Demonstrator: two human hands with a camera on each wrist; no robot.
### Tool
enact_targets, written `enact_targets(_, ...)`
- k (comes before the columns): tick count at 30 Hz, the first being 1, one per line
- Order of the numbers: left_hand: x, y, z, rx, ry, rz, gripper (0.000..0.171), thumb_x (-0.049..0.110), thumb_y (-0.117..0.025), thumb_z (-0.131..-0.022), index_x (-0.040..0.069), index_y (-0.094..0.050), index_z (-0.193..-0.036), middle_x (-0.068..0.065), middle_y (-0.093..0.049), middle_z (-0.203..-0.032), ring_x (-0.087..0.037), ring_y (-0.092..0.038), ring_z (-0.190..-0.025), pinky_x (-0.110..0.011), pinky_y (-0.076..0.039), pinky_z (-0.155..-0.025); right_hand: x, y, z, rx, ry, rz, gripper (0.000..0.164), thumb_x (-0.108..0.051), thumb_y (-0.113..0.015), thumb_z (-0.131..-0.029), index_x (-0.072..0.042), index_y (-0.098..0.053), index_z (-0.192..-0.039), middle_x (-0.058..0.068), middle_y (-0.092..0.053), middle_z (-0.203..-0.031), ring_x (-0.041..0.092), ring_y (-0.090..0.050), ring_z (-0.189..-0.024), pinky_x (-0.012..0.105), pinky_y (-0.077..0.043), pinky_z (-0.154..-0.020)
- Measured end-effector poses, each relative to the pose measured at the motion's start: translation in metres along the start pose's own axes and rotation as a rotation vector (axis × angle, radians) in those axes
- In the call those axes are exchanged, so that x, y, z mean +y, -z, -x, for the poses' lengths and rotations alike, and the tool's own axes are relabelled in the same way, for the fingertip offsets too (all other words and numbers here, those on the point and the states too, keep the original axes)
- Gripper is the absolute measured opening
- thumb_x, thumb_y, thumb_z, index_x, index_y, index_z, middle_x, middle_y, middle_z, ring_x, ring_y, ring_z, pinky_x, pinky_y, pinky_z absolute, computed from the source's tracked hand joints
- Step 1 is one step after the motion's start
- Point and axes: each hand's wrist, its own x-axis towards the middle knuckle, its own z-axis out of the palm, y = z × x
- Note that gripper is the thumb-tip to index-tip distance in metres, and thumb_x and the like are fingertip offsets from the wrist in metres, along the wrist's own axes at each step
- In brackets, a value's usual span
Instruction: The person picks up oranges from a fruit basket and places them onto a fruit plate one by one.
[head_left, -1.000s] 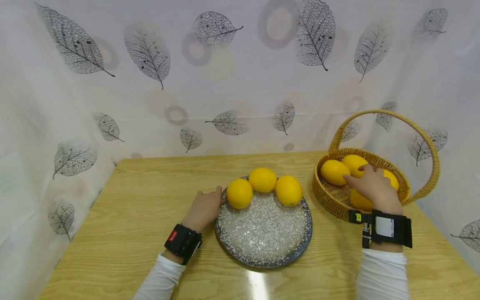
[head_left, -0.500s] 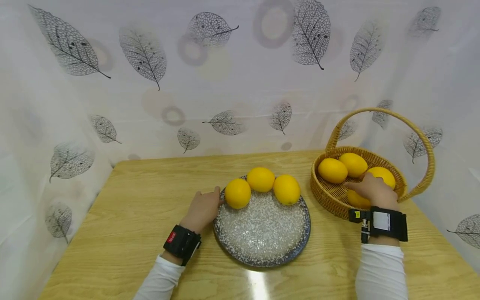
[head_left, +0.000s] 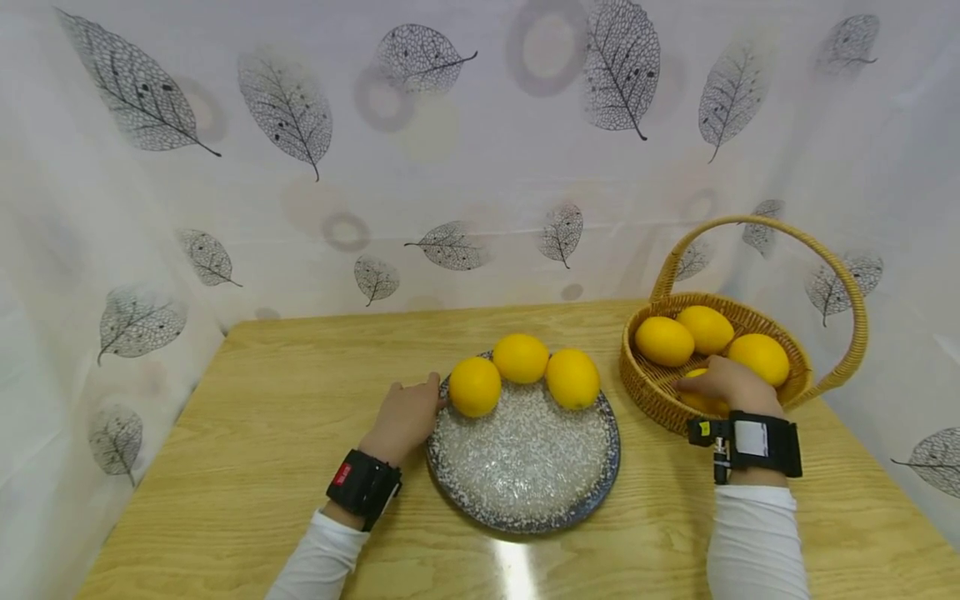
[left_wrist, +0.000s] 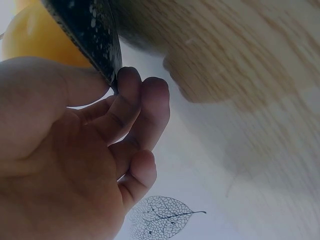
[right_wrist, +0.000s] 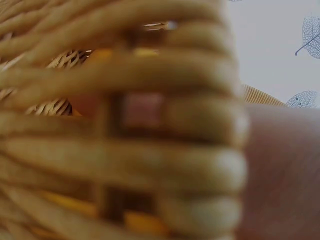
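Note:
My left hand (head_left: 405,419) pinches the left rim of a round speckled plate (head_left: 525,475); in the left wrist view, thumb and fingertips meet at the plate's dark edge (left_wrist: 95,45). Along the plate's far side lie three yellow lemons, the left one (head_left: 475,387) closest to that hand. My right hand (head_left: 738,387) reaches into a wicker basket (head_left: 648,392) and grips the near lemon (head_left: 701,403), partly covering it. Other lemons lie in the basket, one (head_left: 759,360) just beyond the hand. In the right wrist view, the basket's weave (right_wrist: 125,120) hides most of the hand.
The basket's tall arched handle (head_left: 855,308) rises above the right forearm's far side. The wooden table (head_left: 300,400) ends at a pale leaf-printed curtain (head_left: 480,150) behind and at both sides. Both wrists wear black straps.
My right hand has moved down and left within the basket, closing on the near lemon. My left hand stays at the plate's rim. The head view has shifted slightly.

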Motion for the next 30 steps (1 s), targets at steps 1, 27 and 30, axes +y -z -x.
enact_targets(1,-0.0002,-0.0002,0.0003,0.001,-0.002,-0.001,0.041,0.016,-0.056,-0.103,-0.005,-0.053,-0.138,-0.017,-0.078,-0.107,-0.031,-0.074,-0.107,-0.059,-0.043,-0.109,-0.0008,0.0002,0.0005,-0.001,0.001,-0.001,0.092,-0.054,-0.059,-0.095,0.021,-0.036,-0.143,0.044,-0.044,-0.142,0.057,-0.053,-0.12,0.068,-0.047,-0.091)
enact_targets(27,-0.0023,-0.0037,-0.0024,0.004,-0.001,-0.011,0.04,0.022,-0.055,-0.104,-0.003,-0.054,-0.136,-0.017,-0.078,-0.107,-0.031,-0.074,-0.106,-0.058,-0.045,-0.107,-0.005,-0.0005,-0.0019,-0.009,0.035,-0.024,0.094,-0.053,-0.056,-0.098,0.023,-0.029,-0.146,0.047,-0.038,-0.145,0.062,-0.046,-0.126,0.069,-0.042,-0.102)
enact_targets(30,-0.0021,-0.0037,-0.0018,0.005,0.002,-0.01,0.039,0.022,-0.056,-0.104,-0.003,-0.055,-0.135,-0.018,-0.078,-0.107,-0.031,-0.074,-0.106,-0.058,-0.045,-0.106,-0.0084,-0.0004,-0.002,-0.008,0.038,-0.026,0.095,-0.053,-0.056,-0.098,0.023,-0.028,-0.146,0.047,-0.037,-0.145,0.063,-0.044,-0.127,0.069,-0.041,-0.104)
